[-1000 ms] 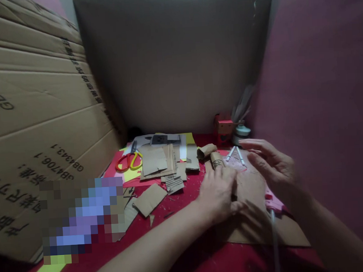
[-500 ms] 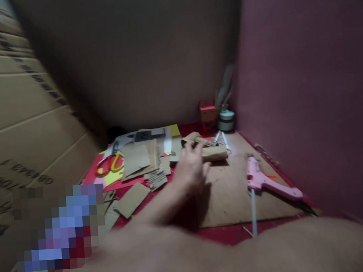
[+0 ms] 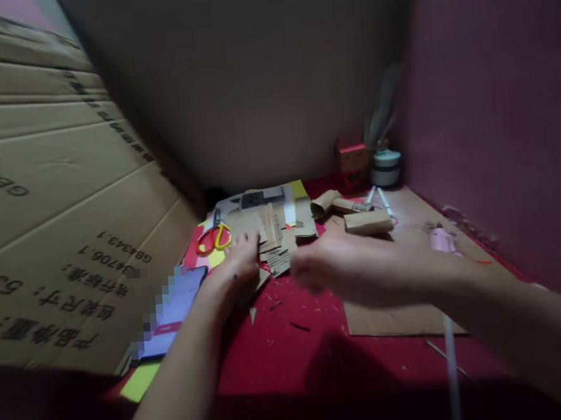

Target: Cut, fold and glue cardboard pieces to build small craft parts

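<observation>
My left hand (image 3: 240,258) rests palm down on a pile of cut cardboard scraps (image 3: 267,233) on the red table, fingers spread near the red and yellow scissors (image 3: 213,237). My right hand (image 3: 334,267) hovers blurred over the red table just right of the pile, at the left edge of a flat cardboard sheet (image 3: 401,310); whether it holds anything cannot be made out. A rolled cardboard piece (image 3: 367,222) lies beyond it.
A phone (image 3: 172,308) lies at the left by a big printed carton wall (image 3: 61,204). A pink glue gun (image 3: 443,241) is partly hidden behind my right arm. A red box (image 3: 352,158), a small jar (image 3: 385,167) and two white pens (image 3: 379,199) stand at the back right.
The view swung and my left hand moved left from the cardboard sheet onto the scrap pile. My right hand came back into view, reaching left across the sheet and over the glue gun.
</observation>
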Available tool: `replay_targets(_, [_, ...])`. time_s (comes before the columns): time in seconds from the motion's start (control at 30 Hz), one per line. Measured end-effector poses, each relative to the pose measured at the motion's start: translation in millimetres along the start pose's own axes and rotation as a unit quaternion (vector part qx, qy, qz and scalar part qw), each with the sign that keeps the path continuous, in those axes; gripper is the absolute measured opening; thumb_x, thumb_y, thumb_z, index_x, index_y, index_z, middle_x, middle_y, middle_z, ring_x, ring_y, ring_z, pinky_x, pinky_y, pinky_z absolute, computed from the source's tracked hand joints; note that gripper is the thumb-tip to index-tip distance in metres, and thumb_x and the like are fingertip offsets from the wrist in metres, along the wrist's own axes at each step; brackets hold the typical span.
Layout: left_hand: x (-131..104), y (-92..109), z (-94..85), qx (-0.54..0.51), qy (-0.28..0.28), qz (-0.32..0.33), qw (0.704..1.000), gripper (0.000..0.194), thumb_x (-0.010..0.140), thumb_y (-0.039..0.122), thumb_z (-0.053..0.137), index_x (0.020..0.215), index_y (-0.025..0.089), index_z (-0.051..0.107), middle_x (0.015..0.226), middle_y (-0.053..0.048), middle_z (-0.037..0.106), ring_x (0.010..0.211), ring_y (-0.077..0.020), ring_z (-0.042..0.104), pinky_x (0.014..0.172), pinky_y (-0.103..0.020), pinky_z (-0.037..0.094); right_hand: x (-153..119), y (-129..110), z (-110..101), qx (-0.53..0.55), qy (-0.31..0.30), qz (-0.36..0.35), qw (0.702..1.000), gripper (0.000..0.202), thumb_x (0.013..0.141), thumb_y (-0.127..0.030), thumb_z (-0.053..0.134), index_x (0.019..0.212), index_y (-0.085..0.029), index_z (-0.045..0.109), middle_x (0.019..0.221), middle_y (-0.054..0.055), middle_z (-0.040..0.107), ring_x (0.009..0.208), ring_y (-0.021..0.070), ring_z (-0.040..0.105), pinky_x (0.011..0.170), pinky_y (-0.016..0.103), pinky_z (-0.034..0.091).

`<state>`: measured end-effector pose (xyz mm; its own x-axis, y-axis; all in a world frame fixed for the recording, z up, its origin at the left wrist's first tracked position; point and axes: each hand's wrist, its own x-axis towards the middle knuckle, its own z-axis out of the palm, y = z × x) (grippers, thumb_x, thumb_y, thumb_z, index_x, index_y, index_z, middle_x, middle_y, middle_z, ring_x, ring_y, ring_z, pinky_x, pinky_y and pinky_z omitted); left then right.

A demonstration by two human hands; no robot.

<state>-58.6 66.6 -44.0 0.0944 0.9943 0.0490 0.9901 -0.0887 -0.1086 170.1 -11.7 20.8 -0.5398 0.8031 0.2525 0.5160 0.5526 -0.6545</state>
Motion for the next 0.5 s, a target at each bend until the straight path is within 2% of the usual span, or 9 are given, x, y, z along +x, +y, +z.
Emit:
replay_targets(0.07, [-1.5, -0.4, 6.7, 0.0, 0.014, 0.005, 1.0, 0.055, 0.076, 0.016, 0.049, 0.13, 0.018, 0.037, 0.119, -0.016, 0.051, 0.109, -0.0284, 0.048, 0.085, -0.038, 0.039, 21.0, 5.9, -7.6, -0.008, -0.063, 0.037, 0.997, 0.018, 0.083, -0.018, 0.055, 0.066, -0.016, 0.061, 0.063, 0.002, 0.063, 0.056, 0.0124, 0.056, 0.055, 0.026, 0.046])
replay_targets(0.13, [-1.6, -1.1, 10.6, 0.004, 0.029, 0.009, 1.0, 0.045, 0.08, 0.015, 0.042, 0.126, 0.017, 0.041, 0.115, -0.016, 0.054, 0.105, -0.0272, 0.05, 0.085, -0.038, 0.039, 41.4, 19.0, -7.1, 0.041, -0.055, 0.084, 0.994, 0.024, 0.082, -0.017, 0.054, 0.058, -0.017, 0.055, 0.049, 0.0, 0.057, 0.046, 0.01, 0.051, 0.048, 0.023, 0.042])
replay_targets(0.2, [-1.8, -3.0, 11.4, 0.01, 0.038, 0.017, 0.999, 0.036, 0.084, 0.014, 0.036, 0.118, 0.016, 0.047, 0.11, -0.015, 0.056, 0.1, -0.0266, 0.053, 0.084, -0.038, 0.039, 58.8, 35.2, 1.6, 0.117, 0.0, 0.127, 0.985, 0.025, 0.08, -0.021, 0.057, 0.055, -0.017, 0.052, 0.048, 0.0, 0.057, 0.046, 0.0094, 0.052, 0.048, 0.022, 0.043])
replay_targets(0.23, [-2.1, -4.3, 10.9, 0.012, 0.041, 0.021, 0.999, 0.033, 0.085, 0.014, 0.034, 0.114, 0.016, 0.05, 0.107, -0.015, 0.058, 0.098, -0.0262, 0.053, 0.083, -0.037, 0.039, 66.3, 42.6, 8.1, 0.134, -0.001, 0.14, 0.981, 0.026, 0.079, -0.022, 0.057, 0.054, -0.017, 0.051, 0.048, 0.001, 0.057, 0.045, 0.0095, 0.052, 0.047, 0.021, 0.043])
replay_targets(0.37, [-3.3, -11.9, 7.7, 0.014, 0.055, 0.011, 0.998, 0.03, 0.087, 0.015, 0.031, 0.102, 0.017, 0.056, 0.098, -0.012, 0.059, 0.093, -0.0254, 0.055, 0.076, -0.034, 0.042, 95.0, 58.6, 35.4, 0.099, 0.021, 0.204, 0.974, 0.023, 0.083, -0.023, 0.045, 0.066, -0.015, 0.059, 0.063, 0.005, 0.065, 0.048, 0.0104, 0.057, 0.045, 0.021, 0.043])
replay_targets(0.5, [-2.5, -18.6, 10.0, 0.009, 0.072, -0.026, 0.997, 0.029, 0.088, 0.026, 0.036, 0.098, 0.014, 0.06, 0.101, -0.015, 0.057, 0.098, -0.0285, 0.053, 0.08, -0.037, 0.042, 127.1, 57.9, 55.9, 0.026, 0.039, 0.243, 0.969, 0.012, 0.073, -0.021, 0.056, 0.074, -0.013, 0.065, 0.063, 0.009, 0.066, 0.057, 0.0182, 0.062, 0.047, 0.023, 0.042])
